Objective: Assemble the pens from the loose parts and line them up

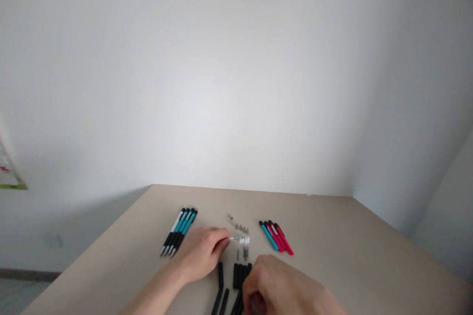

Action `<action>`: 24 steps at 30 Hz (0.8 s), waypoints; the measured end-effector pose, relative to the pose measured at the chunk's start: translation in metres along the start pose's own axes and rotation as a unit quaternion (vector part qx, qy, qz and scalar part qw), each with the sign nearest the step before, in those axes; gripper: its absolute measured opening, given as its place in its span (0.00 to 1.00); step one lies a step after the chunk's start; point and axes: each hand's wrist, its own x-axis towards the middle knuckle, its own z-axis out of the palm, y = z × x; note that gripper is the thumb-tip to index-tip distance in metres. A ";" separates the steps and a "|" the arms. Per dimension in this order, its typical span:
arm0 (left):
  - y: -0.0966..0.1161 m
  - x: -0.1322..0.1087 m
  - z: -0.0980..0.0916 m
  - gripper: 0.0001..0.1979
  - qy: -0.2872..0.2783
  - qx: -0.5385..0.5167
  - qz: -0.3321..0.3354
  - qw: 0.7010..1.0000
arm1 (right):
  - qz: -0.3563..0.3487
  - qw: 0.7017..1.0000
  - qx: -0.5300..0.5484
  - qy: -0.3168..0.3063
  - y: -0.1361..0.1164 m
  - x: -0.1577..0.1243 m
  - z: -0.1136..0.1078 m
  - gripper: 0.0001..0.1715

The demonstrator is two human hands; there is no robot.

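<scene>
My left hand (202,252) rests on the beige table (332,236) with its fingers pinched on a small silver-and-white pen part (239,239). My right hand (277,288) lies low on the table with fingers curled over a cluster of black pen barrels (238,275); what it grips is hidden. A row of assembled teal, white and black pens (180,230) lies left of my left hand. Small springs and metal bits (242,229) sit just beyond the white part.
Red and teal pen pieces with black caps (276,236) lie to the right of the small parts. A plain white wall (236,83) rises behind the table. The table's left edge (92,251) drops off toward the floor.
</scene>
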 end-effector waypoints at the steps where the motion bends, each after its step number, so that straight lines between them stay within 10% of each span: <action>1: 0.000 0.000 0.000 0.14 0.003 0.002 -0.002 1.000 | 0.002 1.000 0.002 0.016 0.002 -0.001 0.000 0.11; 11: 0.000 0.001 0.000 0.15 0.006 -0.001 -0.005 1.000 | 0.097 0.929 0.075 0.348 0.030 0.017 -0.011 0.05; 24: 0.003 0.000 -0.002 0.14 0.006 -0.018 0.002 1.000 | 0.088 0.912 0.227 0.332 0.032 0.022 -0.003 0.07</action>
